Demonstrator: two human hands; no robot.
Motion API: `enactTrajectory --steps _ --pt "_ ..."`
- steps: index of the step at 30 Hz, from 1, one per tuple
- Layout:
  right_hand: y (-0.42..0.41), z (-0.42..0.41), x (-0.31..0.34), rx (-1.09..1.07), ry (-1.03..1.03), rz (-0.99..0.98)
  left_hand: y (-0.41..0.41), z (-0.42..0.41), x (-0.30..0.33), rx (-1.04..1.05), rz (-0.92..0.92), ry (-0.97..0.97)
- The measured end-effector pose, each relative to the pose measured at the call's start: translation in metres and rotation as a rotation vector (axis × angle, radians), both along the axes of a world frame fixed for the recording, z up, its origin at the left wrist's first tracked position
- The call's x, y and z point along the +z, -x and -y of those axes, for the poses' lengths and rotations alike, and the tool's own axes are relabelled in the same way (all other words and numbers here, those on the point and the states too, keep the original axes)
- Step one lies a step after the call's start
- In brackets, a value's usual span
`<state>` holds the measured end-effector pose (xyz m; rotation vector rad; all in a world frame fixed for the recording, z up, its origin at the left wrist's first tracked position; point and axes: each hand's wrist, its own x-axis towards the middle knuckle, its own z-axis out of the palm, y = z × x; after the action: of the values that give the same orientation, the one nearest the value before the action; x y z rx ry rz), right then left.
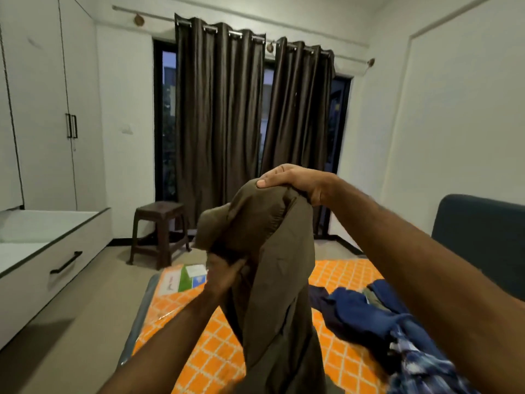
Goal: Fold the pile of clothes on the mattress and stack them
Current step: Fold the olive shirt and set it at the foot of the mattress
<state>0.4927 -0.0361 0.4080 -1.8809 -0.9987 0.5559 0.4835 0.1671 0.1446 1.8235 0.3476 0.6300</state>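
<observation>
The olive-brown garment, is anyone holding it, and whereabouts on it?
Yes, both hands hold the olive-brown garment. The right hand has its grip on the bunched top edge, lifting it; the left hand holds a fold lower down on its left side.

One olive garment, roughly three blue garments, one stool.

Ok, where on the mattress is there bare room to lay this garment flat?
The orange patterned mattress is bare on its left, between the olive-brown garment and the left edge, up to the paper label at the far corner. The right is crowded with the pile of blue clothes.
</observation>
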Motion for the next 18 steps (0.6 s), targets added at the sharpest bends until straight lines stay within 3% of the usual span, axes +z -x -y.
enactTrajectory --steps 3,5,7,9,11,15,18 --pt "0.001 0.025 0.03 0.011 -0.107 0.051 -0.021 -0.03 0.011 0.175 -0.01 -0.06" --pt "-0.005 0.045 0.042 -0.013 -0.207 0.069 -0.004 -0.036 0.037 0.268 0.106 0.05" --pt "-0.013 0.061 0.045 -0.098 -0.309 0.078 0.024 -0.038 0.065 0.228 0.223 0.048" --pt "-0.021 0.069 0.038 -0.226 -0.395 0.097 0.029 -0.055 0.078 0.097 0.135 -0.126" --pt "-0.03 0.073 0.024 -0.39 -0.447 0.151 0.027 -0.072 0.084 0.095 0.067 -0.271" --pt "-0.052 0.085 -0.004 -0.65 -0.43 0.313 0.043 -0.069 0.124 0.193 0.185 -0.318" --pt "-0.07 0.097 -0.013 -0.766 -0.455 0.326 0.052 -0.065 0.163 0.253 0.234 -0.514"
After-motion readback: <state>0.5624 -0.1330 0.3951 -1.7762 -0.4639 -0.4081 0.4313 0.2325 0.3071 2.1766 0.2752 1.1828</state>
